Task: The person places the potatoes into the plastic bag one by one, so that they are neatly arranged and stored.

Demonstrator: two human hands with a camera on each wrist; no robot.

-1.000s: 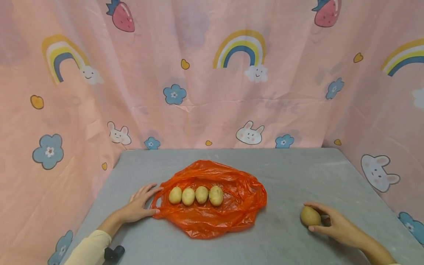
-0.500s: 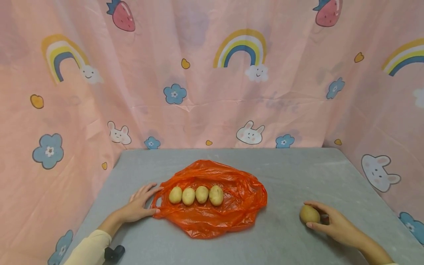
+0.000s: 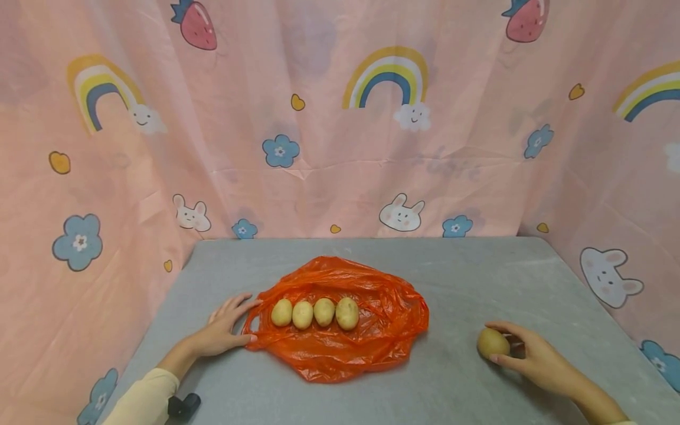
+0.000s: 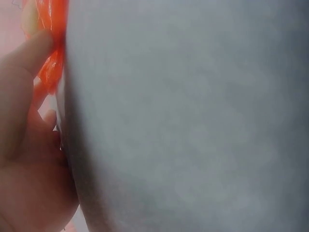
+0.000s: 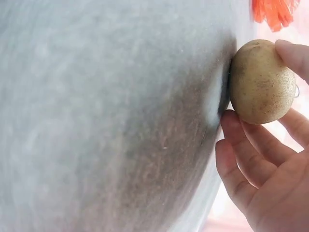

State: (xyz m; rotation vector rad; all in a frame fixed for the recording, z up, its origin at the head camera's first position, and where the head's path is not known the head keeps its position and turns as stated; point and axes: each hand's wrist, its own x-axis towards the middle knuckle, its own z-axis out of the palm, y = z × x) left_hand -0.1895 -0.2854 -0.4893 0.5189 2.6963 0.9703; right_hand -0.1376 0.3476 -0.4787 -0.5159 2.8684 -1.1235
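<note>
My right hand (image 3: 536,357) curled round lone potato (image 3: 493,343) near table's (image 3: 467,277) right edge, my left hand (image 3: 225,327) flat, fingers straight, touching orange bag (image 3: 372,342), four potatoes (image 3: 314,313) in a row.

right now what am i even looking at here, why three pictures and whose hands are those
No machine here: a person wears three cameras. The wide picture comes from the head, the two blurry close-ups from the wrists. On the grey tabletop lies a crumpled orange plastic bag with four small yellow-brown potatoes lined up on it. The left hand rests flat on the table, fingers touching the bag's edge; its wrist camera shows that thumb against orange plastic. The right hand curls round a fifth potato that sits on the table, seen close in the right wrist view.
</note>
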